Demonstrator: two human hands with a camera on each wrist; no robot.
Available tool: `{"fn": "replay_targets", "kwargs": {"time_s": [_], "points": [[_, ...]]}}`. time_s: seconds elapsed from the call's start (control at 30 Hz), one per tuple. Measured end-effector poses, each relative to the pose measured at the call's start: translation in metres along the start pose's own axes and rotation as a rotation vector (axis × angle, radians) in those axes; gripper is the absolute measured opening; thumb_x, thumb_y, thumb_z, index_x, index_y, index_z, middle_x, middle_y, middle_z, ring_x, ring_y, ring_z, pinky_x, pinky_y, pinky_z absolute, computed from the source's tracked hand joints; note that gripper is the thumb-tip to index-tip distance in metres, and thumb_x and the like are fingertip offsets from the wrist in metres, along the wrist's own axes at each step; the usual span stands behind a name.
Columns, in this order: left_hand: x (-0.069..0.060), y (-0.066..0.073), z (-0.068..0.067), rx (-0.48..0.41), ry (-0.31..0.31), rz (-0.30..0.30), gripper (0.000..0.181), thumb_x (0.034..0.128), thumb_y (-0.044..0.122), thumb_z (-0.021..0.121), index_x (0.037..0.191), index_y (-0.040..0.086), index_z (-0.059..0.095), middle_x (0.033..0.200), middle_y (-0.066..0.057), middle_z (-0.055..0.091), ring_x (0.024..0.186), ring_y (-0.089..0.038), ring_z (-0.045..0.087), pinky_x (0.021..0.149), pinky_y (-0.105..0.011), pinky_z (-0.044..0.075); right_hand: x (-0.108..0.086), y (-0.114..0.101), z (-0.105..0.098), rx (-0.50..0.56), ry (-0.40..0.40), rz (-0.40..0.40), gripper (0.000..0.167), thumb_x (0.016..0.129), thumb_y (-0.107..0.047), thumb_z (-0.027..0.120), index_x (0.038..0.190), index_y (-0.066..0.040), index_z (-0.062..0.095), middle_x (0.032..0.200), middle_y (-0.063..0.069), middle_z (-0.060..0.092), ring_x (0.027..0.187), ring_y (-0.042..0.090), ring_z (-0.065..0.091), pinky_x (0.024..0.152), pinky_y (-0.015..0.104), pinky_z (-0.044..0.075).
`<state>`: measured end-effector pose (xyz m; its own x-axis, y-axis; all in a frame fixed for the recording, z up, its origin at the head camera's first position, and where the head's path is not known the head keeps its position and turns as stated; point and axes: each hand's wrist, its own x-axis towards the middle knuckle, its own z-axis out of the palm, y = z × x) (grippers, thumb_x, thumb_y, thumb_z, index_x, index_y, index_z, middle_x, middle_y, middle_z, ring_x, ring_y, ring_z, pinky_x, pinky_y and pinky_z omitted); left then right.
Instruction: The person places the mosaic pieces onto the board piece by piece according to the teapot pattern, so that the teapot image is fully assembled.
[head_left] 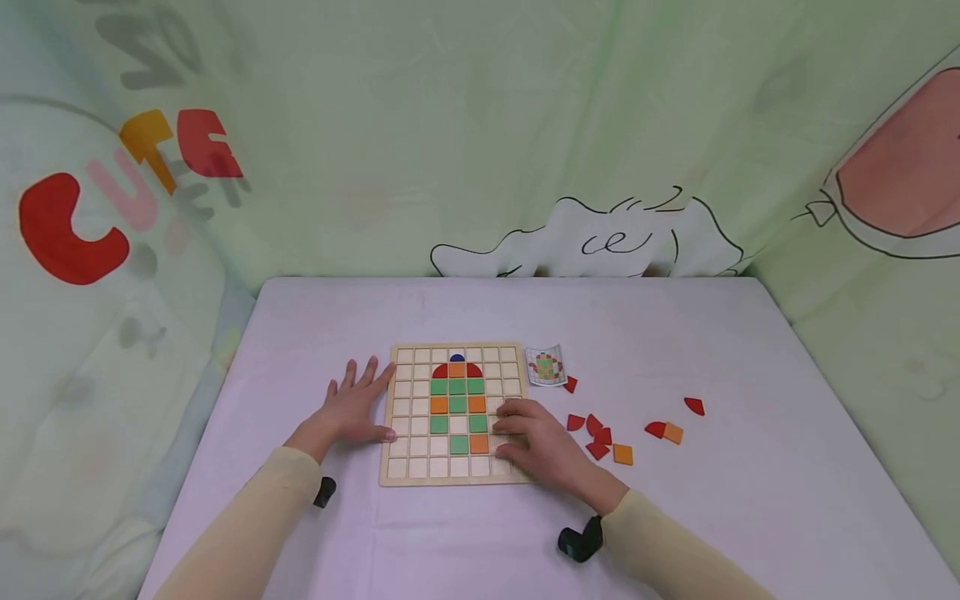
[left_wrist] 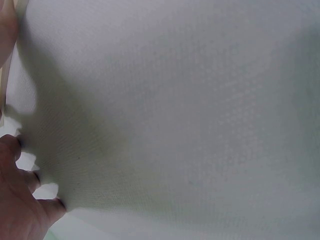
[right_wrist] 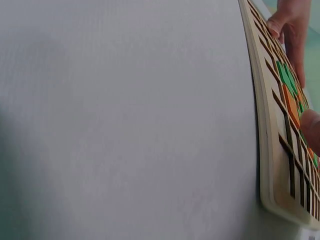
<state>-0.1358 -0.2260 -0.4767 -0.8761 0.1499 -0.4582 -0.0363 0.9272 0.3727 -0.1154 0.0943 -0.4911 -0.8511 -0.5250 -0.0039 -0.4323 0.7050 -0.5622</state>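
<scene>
grid board [head_left: 435, 482] flat on table [head_left: 450, 542], between the hands | left hand [head_left: 351, 412]: fingers spread apart at board's left edge | right hand [head_left: 542, 442]: fingers bent over right side, cannot tell if pinching anything | risk: dragging fingertip could unseat orange tile [head_left: 478, 443]; sideways wrist sweep could scatter red pieces [head_left: 602, 436]
</scene>
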Motion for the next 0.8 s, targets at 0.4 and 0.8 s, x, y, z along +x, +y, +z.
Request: {"fn": "replay_targets", "kwargs": {"time_s": [0.4,0.8], "points": [[-0.003,0.003,-0.002,-0.001,0.002,0.004,0.113,0.0813,0.039,0.085,0.165,0.012,0.015,0.172,-0.021,0.001,0.156,-0.051,-0.007,0.122,-0.073,0.003,-0.038,0.051,-0.027,-0.033,0.133,0.093,0.037,0.081,-0.013,0.087,0.116,-0.006,0.076,0.131,0.012,0.065,0.123,0.032,0.061,0.094,0.045,0.059],[0.001,0.0,0.002,0.004,-0.006,-0.003,0.113,0.0824,0.04,0.085,0.166,0.014,0.013,0.172,-0.019,-0.001,0.157,-0.049,-0.01,0.123,-0.072,0.001,-0.083,0.089,-0.054,-0.093,0.193,0.225,0.042,0.081,-0.013,0.086,0.12,-0.005,0.073,0.126,0.019,0.065,0.119,0.04,0.06,0.089,0.054,0.06]]}}
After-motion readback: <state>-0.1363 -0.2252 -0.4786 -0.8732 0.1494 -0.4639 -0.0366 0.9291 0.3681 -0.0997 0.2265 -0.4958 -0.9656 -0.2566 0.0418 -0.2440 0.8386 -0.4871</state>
